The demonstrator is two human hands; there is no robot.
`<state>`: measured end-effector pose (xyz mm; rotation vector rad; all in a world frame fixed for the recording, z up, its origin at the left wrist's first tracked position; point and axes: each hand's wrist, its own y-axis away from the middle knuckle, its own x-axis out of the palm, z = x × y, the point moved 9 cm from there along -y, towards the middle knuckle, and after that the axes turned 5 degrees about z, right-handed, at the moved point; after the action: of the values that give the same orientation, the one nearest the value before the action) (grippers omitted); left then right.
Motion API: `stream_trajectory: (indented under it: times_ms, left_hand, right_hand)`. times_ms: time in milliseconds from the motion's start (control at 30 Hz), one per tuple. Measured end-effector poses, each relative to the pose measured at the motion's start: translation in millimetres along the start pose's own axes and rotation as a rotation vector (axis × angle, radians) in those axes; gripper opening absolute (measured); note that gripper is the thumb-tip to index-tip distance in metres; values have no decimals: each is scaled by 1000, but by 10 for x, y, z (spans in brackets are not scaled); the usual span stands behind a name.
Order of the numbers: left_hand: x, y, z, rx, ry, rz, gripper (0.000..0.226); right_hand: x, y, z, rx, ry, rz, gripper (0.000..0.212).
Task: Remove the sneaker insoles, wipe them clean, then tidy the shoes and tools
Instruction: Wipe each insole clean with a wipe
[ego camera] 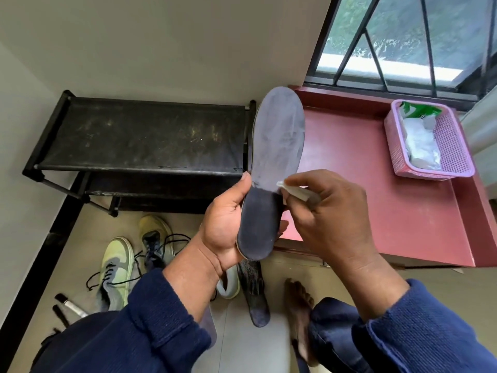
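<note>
**Insole stands heel-down in our left hand, wipe at its waist**

We hold the insole (271, 162) in our left hand (228, 224), its grip curled round the dark heel end, thumb along the left edge. The long axis runs from the heel at about 6 o'clock to the toe at 12 o'clock, leaning slightly toward 1. Our right hand (330, 211) comes in from 4 o'clock, its grip pinched narrow on a small white wipe (293, 191), which touches the insole's right edge just where the dark heel patch meets the paler, smeared forefoot. So the unwiped-looking stretch lies up from the wipe, toward 12 o'clock, and we judge the next stroke must travel along the long axis away from the left grip; the right hand is the nearer one to that area.

A second insole (254, 294) lies on the floor at 6 o'clock, with the sneakers (115, 267) at 8 o'clock beside the shoe rack (139, 135). The pink basket (451, 146) sits on the red tabletop (376, 184) at 2 o'clock.

Our left fingers behind the insole are mostly hidden, the wipe is largely covered by our right fingers, and the brushes (70, 305) at 8 o'clock are cut off by our sleeve.
</note>
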<state>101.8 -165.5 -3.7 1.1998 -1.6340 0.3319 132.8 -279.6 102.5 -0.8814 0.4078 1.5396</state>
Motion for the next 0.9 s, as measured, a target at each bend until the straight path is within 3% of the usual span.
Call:
stream_trajectory:
  times_ms: [167,333,467,667,900]
  left_hand:
    - [-23,-11,20,-9,-34,13,70]
    - [36,-6,-21,32,17,39,60]
    - [-26,-36,-21,28,-60,25,51]
    - [104,-13,5,38,104,120,57]
    - [1,-31,52,-12,-39,42,53]
  right_hand:
    - [99,0,-45,56,33,104,14]
    - [235,42,-40,68,39,360,20]
    - [-30,-68,-125,116,3,134,18]
    - [251,64,62,11,51,331,21]
    - [-30,-55,-102,136,16,121,17]
